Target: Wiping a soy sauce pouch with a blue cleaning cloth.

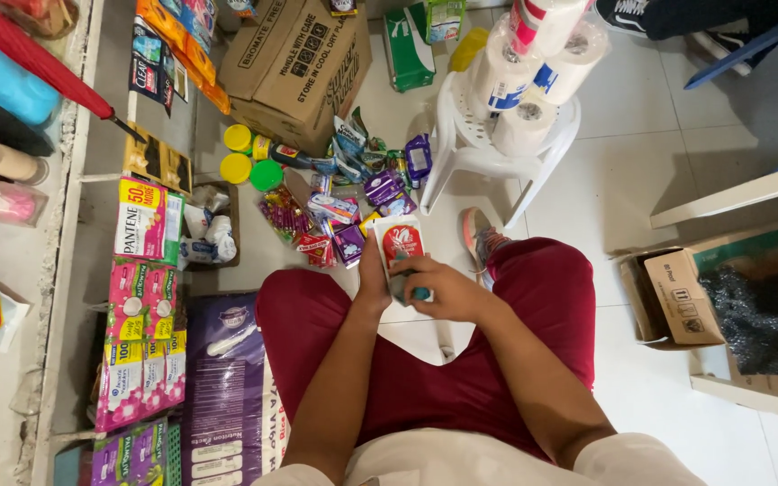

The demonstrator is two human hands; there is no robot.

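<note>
two bare hands meet over a seated person's lap in red trousers, holding a stack of small sachets (400, 241) whose top one is white with a red panel. the left hand (374, 274) props the stack from its nine o'clock side, fingers closed along its edge, while the right hand (438, 288) comes in from five o'clock, fingers curled together on a small teal-tinted item (418, 292) pressed to the stack's lower end; what that item is cannot be told. the stack sits above the knees, near the middle of the view, with a heap of loose purple and red sachets (353, 216) on the white tiled floor (641, 180) just beyond it at twelve o'clock. a likely slip: the grip is on the lower end only, so the upper sachets could fan out and drop into that heap, mixing with it. at one o'clock a white plastic stool (461, 144) carries tissue rolls (524, 81) piled high and leaning; a nudge from the knee or the shoe beside its leg could tip them. at ten o'clock, yellow and green lidded tubs (249, 157) stand by a cardboard carton (294, 67), within reach of a careless elbow.
</note>
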